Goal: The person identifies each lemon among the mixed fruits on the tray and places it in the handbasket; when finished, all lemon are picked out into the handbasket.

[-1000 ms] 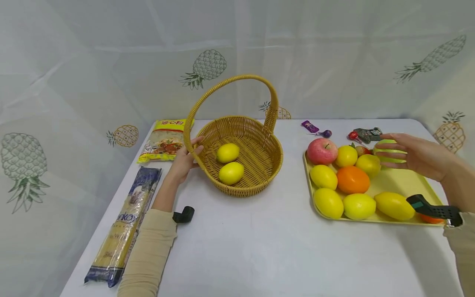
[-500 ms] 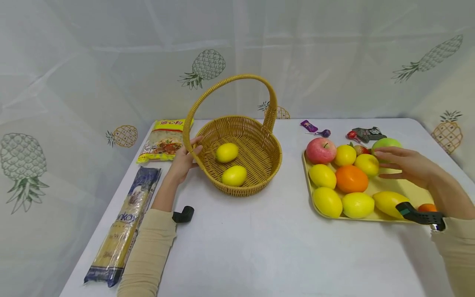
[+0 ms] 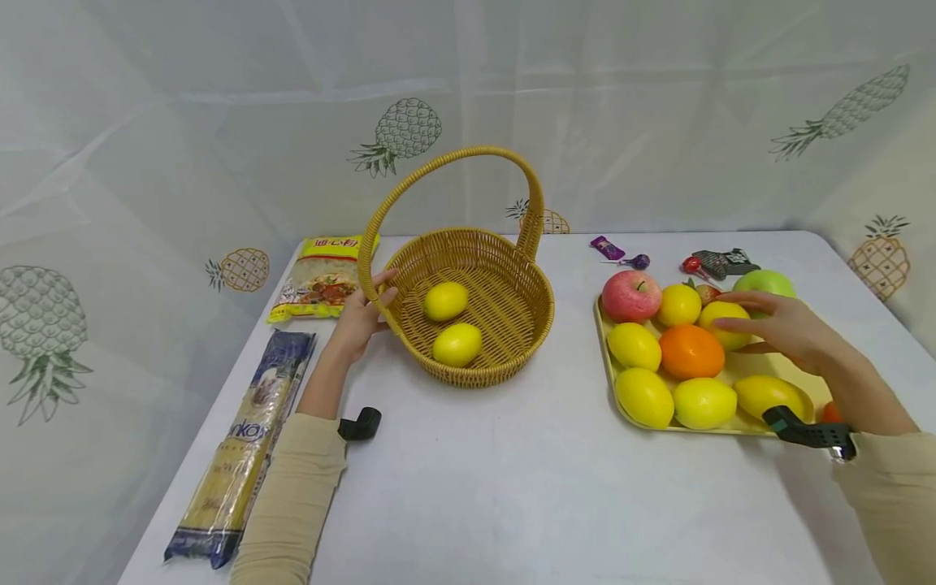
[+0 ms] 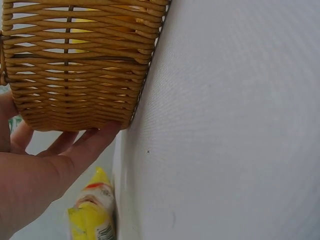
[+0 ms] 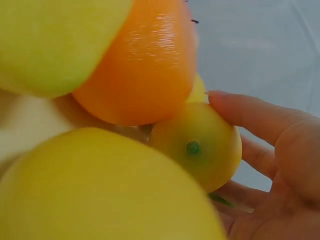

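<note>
A wicker basket (image 3: 504, 370) with a tall handle holds two lemons (image 3: 446, 301) on its woven floor. My left hand (image 3: 358, 321) holds its left side, with fingertips at the rim beside the handle's foot. The left wrist view shows that hand (image 4: 55, 165) against the outer wall. At the yellow tray (image 3: 607, 357), my right hand (image 3: 793, 329) reaches round a round yellow fruit (image 3: 720, 313). In the right wrist view the thumb tip lies at this fruit (image 5: 192, 160), with the other fingers partly hidden behind it. An orange (image 3: 691, 352) sits beside it.
The tray also carries a red apple (image 3: 631, 296), a green apple (image 3: 766, 282) and several lemons. Lollipops (image 3: 639, 262) and wrapped sweets lie behind it. To the left lie a noodle bag (image 3: 322, 280) and a long pasta pack (image 3: 244, 443). A curtain (image 3: 621, 106) hangs behind the table.
My right hand has moved left and down over the tray, from near the green apple to the round yellow fruit. The front lemon in the basket has rolled slightly. My left hand stays put.
</note>
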Demonstrator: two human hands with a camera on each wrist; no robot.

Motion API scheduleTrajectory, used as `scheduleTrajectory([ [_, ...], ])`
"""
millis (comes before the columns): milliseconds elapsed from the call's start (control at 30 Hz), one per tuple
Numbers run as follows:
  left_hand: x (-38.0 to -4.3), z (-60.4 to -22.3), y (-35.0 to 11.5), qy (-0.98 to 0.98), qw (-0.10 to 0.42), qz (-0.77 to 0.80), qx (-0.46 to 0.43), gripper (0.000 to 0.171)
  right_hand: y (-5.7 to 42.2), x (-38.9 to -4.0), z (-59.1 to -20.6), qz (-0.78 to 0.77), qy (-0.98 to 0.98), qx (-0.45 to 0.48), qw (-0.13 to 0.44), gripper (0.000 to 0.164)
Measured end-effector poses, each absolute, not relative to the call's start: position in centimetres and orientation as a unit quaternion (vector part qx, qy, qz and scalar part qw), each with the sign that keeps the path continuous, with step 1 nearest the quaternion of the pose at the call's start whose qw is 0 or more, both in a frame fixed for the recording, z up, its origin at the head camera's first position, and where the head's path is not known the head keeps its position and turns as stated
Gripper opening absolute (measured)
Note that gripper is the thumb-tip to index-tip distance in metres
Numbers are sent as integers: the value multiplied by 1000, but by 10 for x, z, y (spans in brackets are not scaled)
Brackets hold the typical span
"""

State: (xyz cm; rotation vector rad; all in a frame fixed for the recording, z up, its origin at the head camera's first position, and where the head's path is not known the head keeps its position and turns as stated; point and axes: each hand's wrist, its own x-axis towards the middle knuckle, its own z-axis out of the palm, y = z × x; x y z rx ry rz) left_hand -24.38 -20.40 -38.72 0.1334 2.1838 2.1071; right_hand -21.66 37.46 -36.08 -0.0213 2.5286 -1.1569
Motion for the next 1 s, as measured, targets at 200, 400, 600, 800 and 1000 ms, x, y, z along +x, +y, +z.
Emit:
scheduleTrajectory([
  [200, -244, -385, -204, 720, 48, 690, 44, 50, 383, -216, -339, -408, 903, -8, 137, 64],
  [400, -244, -385, -204, 721, 50, 689, 41, 50, 368, -220, -315, -493, 859, -80, 108, 37],
  [600, -243, -388, -204, 726, 49, 686, 34, 50, 313, -233, -294, -589, 769, -178, 173, 39],
  [800, -244, -390, -206, 725, 48, 687, 32, 51, 227, -243, -284, -532, 790, -192, 238, 44],
  [1000, -244, -390, -205, 721, 50, 691, 37, 51, 157, -258, -300, -455, 792, -257, 316, 55],
])
